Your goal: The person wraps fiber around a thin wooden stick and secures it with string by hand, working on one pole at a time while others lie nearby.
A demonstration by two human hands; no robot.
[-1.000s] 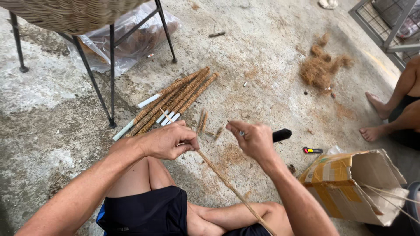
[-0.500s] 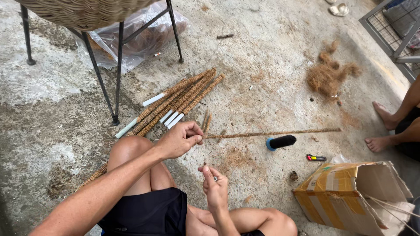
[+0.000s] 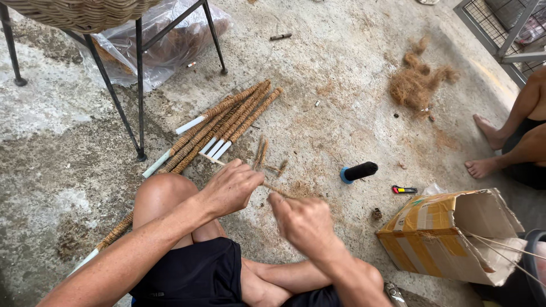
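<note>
Spanning both hands, seemingly fibre-wrapped stick (image 3: 272, 188)

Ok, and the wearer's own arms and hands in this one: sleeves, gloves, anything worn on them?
Both forearms are bare, with no sleeves in view. The left hand and right hand are ungloved, and no watch, ring or wristband shows. Lower in the view the person wears black shorts.

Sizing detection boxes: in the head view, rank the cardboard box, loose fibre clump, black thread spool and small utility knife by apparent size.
1. cardboard box, though it lies nearer the camera than the clump.
2. loose fibre clump.
3. black thread spool.
4. small utility knife.
</note>
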